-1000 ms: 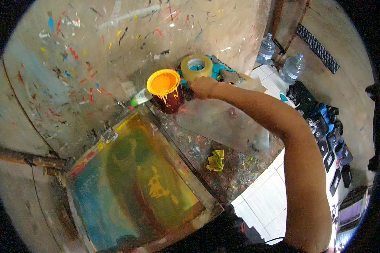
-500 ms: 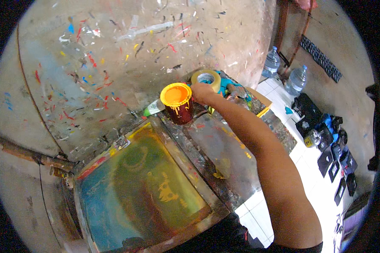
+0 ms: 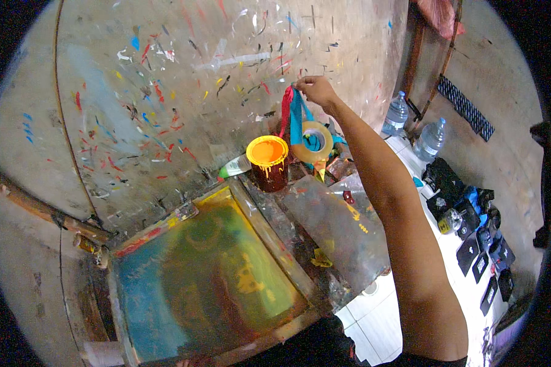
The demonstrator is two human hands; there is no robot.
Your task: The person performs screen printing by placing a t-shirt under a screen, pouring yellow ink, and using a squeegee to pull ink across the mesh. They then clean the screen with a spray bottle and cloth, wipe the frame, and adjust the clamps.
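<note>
My right hand is raised in front of the wall, its fingers pinched on the upper ends of cloth strips. A red strip and a teal strip hang down from the fingertips. Below them lies a roll of tan tape, with teal material showing through its hole. Left of the tape stands a dark red tub of orange paint, yellow drips running over its rim. A framed printing screen, stained blue, green and yellow, lies closest to me. I cannot see my left hand.
A white bottle with a green end lies beside the tub. A grey, paint-marked sheet lies right of the screen. Two large water bottles stand on the tiled floor, near dark printed pieces. The wall is paint-spattered.
My right hand has risen from beside the tape roll, lifting the red and teal strips, which now hang from it. The tape roll now sits more tilted. The view has shifted slightly.
</note>
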